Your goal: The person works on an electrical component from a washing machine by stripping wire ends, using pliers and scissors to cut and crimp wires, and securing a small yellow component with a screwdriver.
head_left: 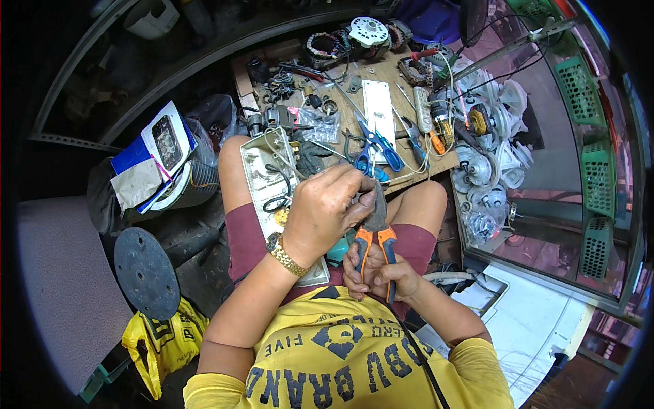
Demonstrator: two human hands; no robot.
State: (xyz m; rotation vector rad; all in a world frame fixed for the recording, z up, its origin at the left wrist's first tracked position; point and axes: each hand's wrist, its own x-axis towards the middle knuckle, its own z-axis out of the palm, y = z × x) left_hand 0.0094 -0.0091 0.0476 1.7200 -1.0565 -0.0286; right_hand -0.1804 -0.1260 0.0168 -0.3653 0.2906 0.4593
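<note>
My right hand is wrapped round the orange and grey handles of a pair of pliers, whose dark jaws point up and away from me. My left hand, with a gold watch on its wrist, is closed in a pinch right beside the jaws. Whatever lies between its fingertips is hidden. Across my lap, partly behind the left hand and forearm, rests a long white plastic housing with dark wire and a yellow part in it.
A cluttered wooden workbench ahead holds blue scissors, a white power strip, orange-handled screwdrivers and copper-wound motor coils. Pale plastic parts crowd the right. A round metal plate and yellow bag are at left.
</note>
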